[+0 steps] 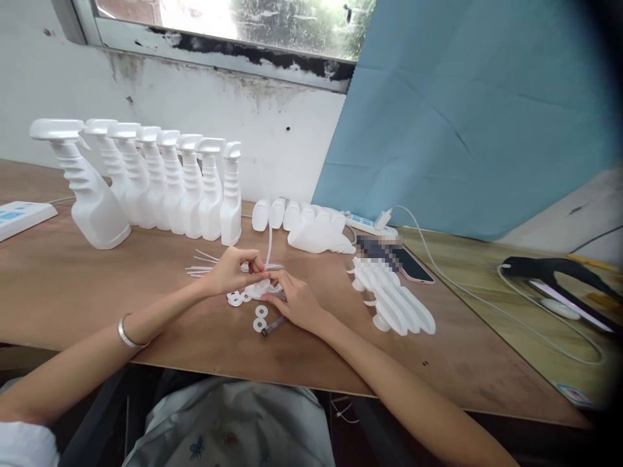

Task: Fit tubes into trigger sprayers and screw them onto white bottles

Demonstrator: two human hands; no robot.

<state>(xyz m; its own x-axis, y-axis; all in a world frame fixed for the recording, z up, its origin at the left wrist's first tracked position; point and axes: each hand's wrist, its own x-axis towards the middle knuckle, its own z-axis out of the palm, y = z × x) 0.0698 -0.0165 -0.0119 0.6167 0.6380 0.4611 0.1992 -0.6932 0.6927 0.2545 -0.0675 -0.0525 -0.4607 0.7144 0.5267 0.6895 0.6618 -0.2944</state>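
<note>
My left hand [233, 271] is closed in a pinch at the lower end of a thin white plastic tube [270, 243], which stands up from the fingertips. Against it, the fingers of my right hand [294, 298] are bent and closed; what they hold is mostly hidden. Small whitish, partly clear plastic pieces [257, 290] show beneath both hands. Several flat white ring washers [261, 311] lie just in front. A dark-ended, narrow cylindrical tool [272, 326] rests below my right hand. More thin white tubes [197, 269] are spread behind my left wrist.
White spray bottles with trigger heads [189, 188] stand in a row at the back left. White trigger-head shells [318, 230] lie at the back centre, others [402, 295] to the right. A phone [413, 264], a power strip [365, 224] and a white cable [457, 285] are further right.
</note>
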